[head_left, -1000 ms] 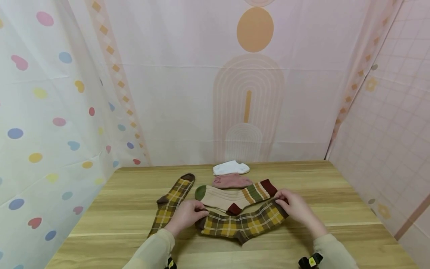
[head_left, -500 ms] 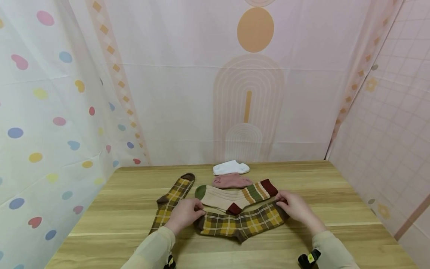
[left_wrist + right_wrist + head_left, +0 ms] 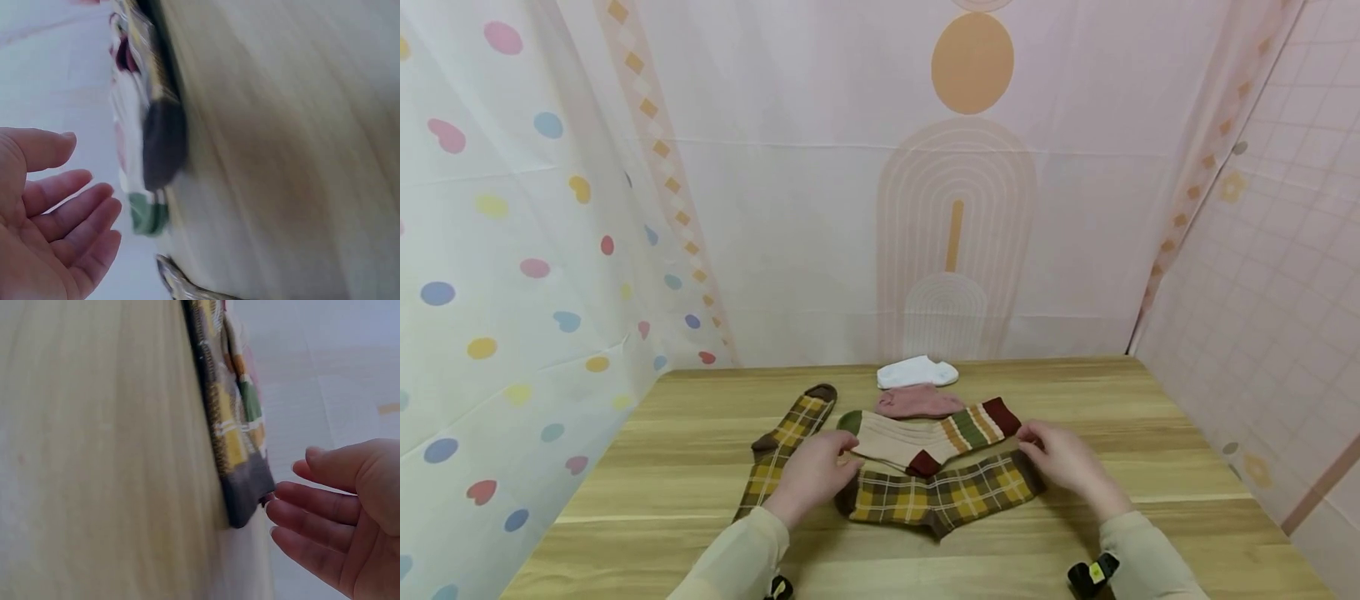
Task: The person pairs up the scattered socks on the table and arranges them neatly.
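A yellow-and-brown plaid sock (image 3: 947, 498) lies flat across the table, nearest the person. At its brown toe is my left hand (image 3: 812, 477), thumb and fingers spread; the left wrist view shows that hand (image 3: 59, 228) holding nothing, apart from the dark toe (image 3: 164, 145). By the cuff at the other end is my right hand (image 3: 1063, 460). Its fingers are loosely bent, the fingertips right at the brown cuff (image 3: 247, 490) in the right wrist view, with nothing pinched. A matching plaid sock (image 3: 796, 427) lies slanted at the left, partly hidden behind my left hand and forearm.
Behind the front plaid sock lie a beige sock (image 3: 887, 437) with green toe and dark red heel, a pink ankle sock (image 3: 919, 402) and a white ankle sock (image 3: 916, 372), in a column towards the back edge. Patterned curtains surround the wooden table (image 3: 1150, 467).
My left hand has let go of the plaid sock's toe and spread its fingers. My right hand has loosened from the cuff. The sock now lies flat in nearly the same place.
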The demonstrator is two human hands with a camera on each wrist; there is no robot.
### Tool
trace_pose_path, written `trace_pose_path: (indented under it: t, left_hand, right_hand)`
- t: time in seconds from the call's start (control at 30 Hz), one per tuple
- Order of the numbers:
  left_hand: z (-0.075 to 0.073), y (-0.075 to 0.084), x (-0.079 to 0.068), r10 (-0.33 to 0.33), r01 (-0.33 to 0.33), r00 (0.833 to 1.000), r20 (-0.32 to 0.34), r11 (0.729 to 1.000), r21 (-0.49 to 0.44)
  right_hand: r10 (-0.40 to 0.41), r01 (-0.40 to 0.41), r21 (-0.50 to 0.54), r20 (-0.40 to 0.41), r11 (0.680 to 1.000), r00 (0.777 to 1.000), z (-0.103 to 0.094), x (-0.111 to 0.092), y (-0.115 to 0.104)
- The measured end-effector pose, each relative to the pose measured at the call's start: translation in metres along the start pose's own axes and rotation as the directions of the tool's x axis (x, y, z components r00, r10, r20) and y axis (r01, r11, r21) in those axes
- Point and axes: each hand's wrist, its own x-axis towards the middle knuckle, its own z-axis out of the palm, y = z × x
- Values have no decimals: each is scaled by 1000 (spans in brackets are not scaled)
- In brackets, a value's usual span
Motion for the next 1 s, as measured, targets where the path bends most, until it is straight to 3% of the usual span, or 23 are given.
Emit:
trace_pose_path:
  t: [0.23,0.47,0.67,0.87,1.0]
  left_hand:
    - [-1,21,-6,160,-158,987,-25,983,89]
    - [5,39,-12,261,-264,965,40,954,144]
    - [12,52,-18,345,-362,930,129,921,146]
    - [20,60,-24,403,-449,886,230,870,207]
    - [25,60,-26,409,-472,872,268,848,242]
  right_hand:
    - [-50,50,-10,8,999,999,-10,-1,-13]
    - [-159,162,-44,48,986,986,-18,-6,-27]
    - [-252,257,-96,64,962,966,-18,-13,-34]
    - [-262,275,-113,116,955,958,-12,-22,-37]
    - [-270,287,-102,152,953,951,-9,-26,-38]
